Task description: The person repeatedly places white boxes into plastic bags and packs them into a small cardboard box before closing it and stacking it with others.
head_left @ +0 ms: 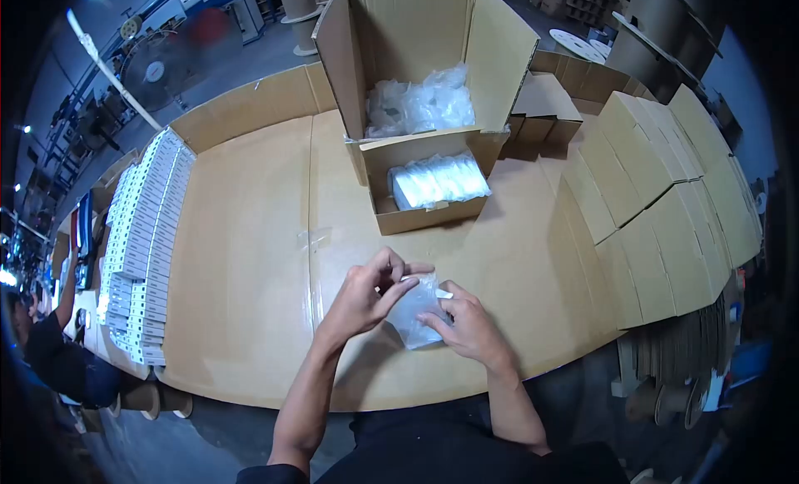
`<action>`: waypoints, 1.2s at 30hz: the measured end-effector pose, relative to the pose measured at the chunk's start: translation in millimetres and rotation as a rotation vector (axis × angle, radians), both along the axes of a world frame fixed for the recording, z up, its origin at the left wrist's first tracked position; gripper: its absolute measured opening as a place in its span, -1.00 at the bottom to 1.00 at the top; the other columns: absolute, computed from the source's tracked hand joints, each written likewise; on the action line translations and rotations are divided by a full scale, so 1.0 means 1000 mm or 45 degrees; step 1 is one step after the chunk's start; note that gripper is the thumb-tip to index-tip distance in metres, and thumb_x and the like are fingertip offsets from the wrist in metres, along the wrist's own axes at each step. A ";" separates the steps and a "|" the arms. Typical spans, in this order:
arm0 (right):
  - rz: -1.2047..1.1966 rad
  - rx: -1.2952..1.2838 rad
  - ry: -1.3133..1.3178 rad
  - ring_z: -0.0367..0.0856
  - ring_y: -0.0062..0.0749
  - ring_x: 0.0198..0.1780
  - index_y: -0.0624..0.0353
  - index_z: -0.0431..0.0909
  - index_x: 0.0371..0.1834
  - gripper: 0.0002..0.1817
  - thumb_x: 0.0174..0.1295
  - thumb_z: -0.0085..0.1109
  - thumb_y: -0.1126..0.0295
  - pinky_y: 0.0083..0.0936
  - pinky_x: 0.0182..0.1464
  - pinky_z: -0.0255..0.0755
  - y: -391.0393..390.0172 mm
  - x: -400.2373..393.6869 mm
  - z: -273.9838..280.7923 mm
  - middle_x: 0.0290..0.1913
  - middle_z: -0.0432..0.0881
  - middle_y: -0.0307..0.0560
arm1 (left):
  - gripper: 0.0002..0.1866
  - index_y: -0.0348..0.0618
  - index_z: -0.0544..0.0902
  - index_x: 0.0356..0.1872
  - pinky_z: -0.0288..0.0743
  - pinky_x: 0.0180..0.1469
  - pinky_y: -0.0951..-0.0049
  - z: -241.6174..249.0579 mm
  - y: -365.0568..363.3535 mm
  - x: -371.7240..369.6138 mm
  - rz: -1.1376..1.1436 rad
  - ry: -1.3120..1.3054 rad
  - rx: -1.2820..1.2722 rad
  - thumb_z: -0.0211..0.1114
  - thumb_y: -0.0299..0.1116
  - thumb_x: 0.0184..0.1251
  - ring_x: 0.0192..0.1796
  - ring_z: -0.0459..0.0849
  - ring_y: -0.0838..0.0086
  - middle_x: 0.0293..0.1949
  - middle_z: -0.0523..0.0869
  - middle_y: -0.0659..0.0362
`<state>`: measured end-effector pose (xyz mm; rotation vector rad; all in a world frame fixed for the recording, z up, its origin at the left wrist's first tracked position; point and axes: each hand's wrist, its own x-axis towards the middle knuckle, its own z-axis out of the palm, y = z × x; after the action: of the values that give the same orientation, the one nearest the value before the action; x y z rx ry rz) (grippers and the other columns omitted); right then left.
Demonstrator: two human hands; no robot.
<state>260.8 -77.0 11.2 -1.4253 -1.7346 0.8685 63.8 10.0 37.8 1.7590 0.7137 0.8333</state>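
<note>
A clear plastic bag is held between both hands above the cardboard-covered table. My left hand pinches its upper edge with thumb and fingers. On the other side, my right hand grips the bag, thumb across its front. Something small and white shows by the right fingers; its kind cannot be made out. Just beyond my hands stands a small open carton with a row of plastic-wrapped packets inside. Behind it, a tall open carton contains crumpled clear plastic bags.
Stacks of white labelled boxes line the table's left edge. Brown cartons are piled at the right, with another carton behind. Low cardboard walls border the far side. Another person is at the far left.
</note>
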 end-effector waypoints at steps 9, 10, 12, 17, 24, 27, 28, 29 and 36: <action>-0.101 0.004 0.324 0.64 -0.30 -0.27 0.28 0.79 -0.28 -0.79 0.23 0.49 0.33 -0.35 -0.23 0.49 -0.004 0.001 -0.028 -0.13 0.65 0.01 | -0.61 -0.21 0.41 0.18 0.38 -0.20 0.61 -0.021 0.005 -0.015 0.613 -0.397 0.058 0.23 -0.17 0.55 -0.32 0.46 0.65 0.03 0.65 0.07; -0.170 0.002 0.347 0.64 -0.35 -0.27 0.30 0.78 -0.28 -0.79 0.21 0.50 0.34 -0.37 -0.25 0.49 -0.005 -0.001 -0.024 -0.11 0.65 0.01 | -0.56 -0.21 0.40 0.19 0.40 -0.15 0.59 -0.031 -0.006 -0.016 0.647 -0.346 0.131 0.29 -0.17 0.50 -0.27 0.47 0.62 0.06 0.62 0.09; -0.263 -0.004 0.389 0.63 -0.48 -0.23 0.29 0.79 -0.23 -0.78 0.18 0.53 0.36 -0.45 -0.29 0.51 -0.006 -0.005 -0.021 -0.05 0.65 -0.05 | -0.35 -0.20 0.37 0.26 0.43 0.02 0.50 -0.042 -0.032 -0.019 0.570 -0.179 0.048 0.52 -0.24 0.25 -0.06 0.50 0.54 0.13 0.50 0.15; -0.195 0.149 0.405 0.66 -0.44 -0.08 0.25 0.79 -0.13 -0.74 0.11 0.57 0.46 -0.45 -0.10 0.57 -0.006 -0.012 -0.021 -0.04 0.64 -0.13 | -0.17 -0.19 0.40 0.25 0.50 0.01 0.49 -0.053 -0.059 -0.008 0.648 -0.131 -0.212 0.73 -0.42 -0.06 -0.10 0.64 0.56 -0.12 0.70 0.20; -0.364 0.179 0.531 0.67 -0.39 -0.06 0.27 0.79 -0.14 -0.74 0.08 0.57 0.51 -0.44 -0.03 0.56 -0.009 -0.021 -0.041 -0.01 0.64 -0.09 | -0.38 -0.22 0.52 0.09 0.57 0.00 0.53 -0.049 -0.058 -0.003 0.428 -0.174 -0.249 0.69 -0.48 0.02 -0.11 0.67 0.58 -0.20 0.70 0.21; -0.459 0.217 0.456 0.66 -0.37 -0.06 0.28 0.79 -0.12 -0.73 0.10 0.56 0.51 -0.45 -0.01 0.54 -0.013 -0.030 -0.042 0.01 0.63 -0.07 | -0.42 -0.27 0.54 0.08 0.57 0.06 0.48 -0.056 -0.065 0.004 0.438 -0.244 -0.274 0.67 -0.49 0.05 -0.04 0.66 0.54 -0.09 0.68 0.17; -0.467 0.199 0.446 0.66 -0.37 -0.05 0.29 0.78 -0.10 -0.73 0.12 0.54 0.52 -0.46 0.01 0.53 -0.016 -0.032 -0.045 0.02 0.63 -0.07 | -0.43 -0.27 0.54 0.09 0.57 0.07 0.47 -0.062 -0.067 0.006 0.451 -0.230 -0.244 0.65 -0.50 0.07 -0.02 0.66 0.54 -0.09 0.69 0.16; -0.473 0.182 0.436 0.66 -0.36 -0.05 0.30 0.77 -0.08 -0.73 0.14 0.52 0.53 -0.47 0.03 0.52 -0.016 -0.032 -0.046 0.02 0.63 -0.07 | -0.44 -0.28 0.54 0.10 0.57 0.07 0.47 -0.065 -0.068 0.007 0.467 -0.218 -0.212 0.64 -0.51 0.09 -0.01 0.66 0.54 -0.08 0.70 0.15; -0.387 0.206 0.749 0.53 -0.44 0.16 0.42 0.54 0.19 -0.68 0.39 0.16 0.65 -0.52 0.20 0.44 0.001 0.024 -0.039 0.13 0.54 -0.03 | -0.49 -0.25 0.54 0.06 0.59 0.07 0.47 -0.066 -0.062 -0.007 0.415 -0.207 -0.353 0.62 -0.51 0.12 -0.04 0.69 0.53 -0.15 0.72 0.18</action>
<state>284.9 -75.9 -28.2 -1.1364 -1.0884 0.8483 56.5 -52.4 -28.0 1.3307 0.9714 1.0293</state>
